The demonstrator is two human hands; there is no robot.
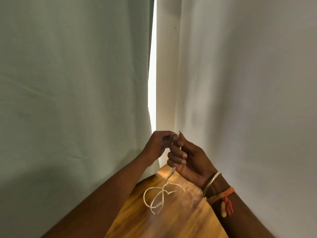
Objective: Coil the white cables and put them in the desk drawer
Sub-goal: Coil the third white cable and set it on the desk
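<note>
— Head view: what are they on now?

— Coiling, I'd say. The right hand is curled round the cable, fingers closed on it, and the left hand pinches the upper end just beside the right thumb. Both hands touch, up in front of the curtain.

— And the rest of the cable?

— It hangs below the right hand in loose loops, down over the desk; whether they rest on it I can't tell.

— Next?

— Probably gathering those loops into the right hand, turn by turn. No drawer in sight yet.
</note>
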